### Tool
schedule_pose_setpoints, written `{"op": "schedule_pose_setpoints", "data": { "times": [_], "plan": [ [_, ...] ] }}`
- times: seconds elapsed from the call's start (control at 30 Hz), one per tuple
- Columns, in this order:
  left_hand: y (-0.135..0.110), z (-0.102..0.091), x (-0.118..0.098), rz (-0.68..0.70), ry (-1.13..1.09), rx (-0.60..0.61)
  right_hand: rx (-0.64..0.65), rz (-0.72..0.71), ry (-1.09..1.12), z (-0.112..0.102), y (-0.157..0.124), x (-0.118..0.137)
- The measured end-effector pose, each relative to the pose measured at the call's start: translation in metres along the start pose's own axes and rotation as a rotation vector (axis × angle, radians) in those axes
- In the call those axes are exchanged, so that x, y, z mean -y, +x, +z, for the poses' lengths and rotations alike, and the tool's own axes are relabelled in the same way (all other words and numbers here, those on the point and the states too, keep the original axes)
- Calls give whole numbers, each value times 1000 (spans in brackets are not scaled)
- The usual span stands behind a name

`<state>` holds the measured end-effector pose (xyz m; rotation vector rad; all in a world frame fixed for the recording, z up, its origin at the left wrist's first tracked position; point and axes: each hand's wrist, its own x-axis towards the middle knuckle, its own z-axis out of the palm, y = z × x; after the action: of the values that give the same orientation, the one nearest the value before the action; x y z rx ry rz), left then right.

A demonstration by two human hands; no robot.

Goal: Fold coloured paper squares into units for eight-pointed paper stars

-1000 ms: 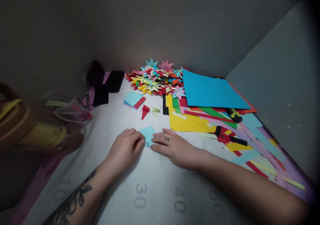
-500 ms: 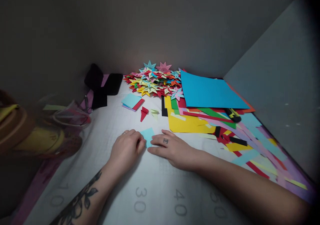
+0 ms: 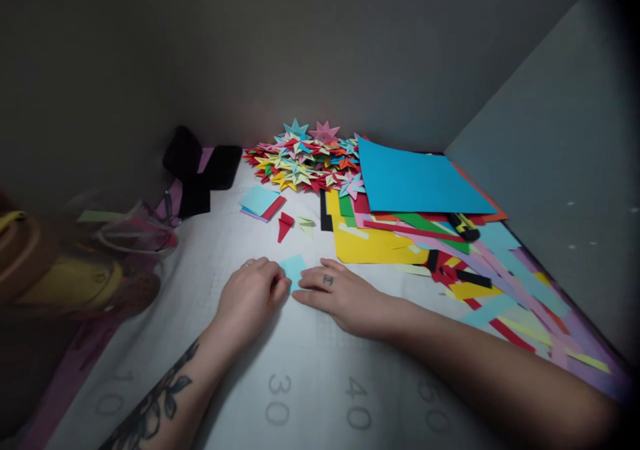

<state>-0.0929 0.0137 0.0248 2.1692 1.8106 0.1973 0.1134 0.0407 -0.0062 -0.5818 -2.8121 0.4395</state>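
A small light blue square of paper lies flat on the white gridded mat, between my hands. My left hand is closed at its left edge, thumb and curled forefinger pinching the near corner. From the other side my right hand rests with fingers stretched out, their tips touching the paper's right edge. Just beyond lie a folded red paper piece and a folded pale green one. A stack of paper squares, light blue on top, sits farther back on the left.
Folded paper stars are heaped against the back wall. Right of them lie a large blue sheet, a yellow-and-black cutter and scattered paper strips. At left are a black object and a clear container with a yellow part.
The whole view has shifted slightly to the left. Both hands keep nearly the same position on the light blue paper.
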Motion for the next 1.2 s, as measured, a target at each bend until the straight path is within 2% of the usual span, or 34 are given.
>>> {"op": "schedule_pose_setpoints", "data": {
  "times": [0.2,0.5,0.6,0.73,0.93,1.0,1.07,1.2],
  "plan": [
    [0,2,0,-12,-4,-17,45,29,-14,-3,2,3],
    [-1,2,15,-12,-268,-56,148,158,-58,-6,16,20],
    [-2,3,17,32,-299,-81,91,116,-74,-4,15,17],
    [-6,3,16,110,-312,-112,-47,36,-55,-3,8,11],
    [-13,6,17,274,-301,-129,-210,-55,-13,-6,3,8],
    [-14,6,18,278,-302,-128,-257,-61,-21,-6,1,7],
    [-14,6,19,254,-325,-120,-270,-49,-36,-4,-1,5],
    [-13,5,22,219,-366,-107,-183,-18,-46,-2,-3,3]
  ]
}}
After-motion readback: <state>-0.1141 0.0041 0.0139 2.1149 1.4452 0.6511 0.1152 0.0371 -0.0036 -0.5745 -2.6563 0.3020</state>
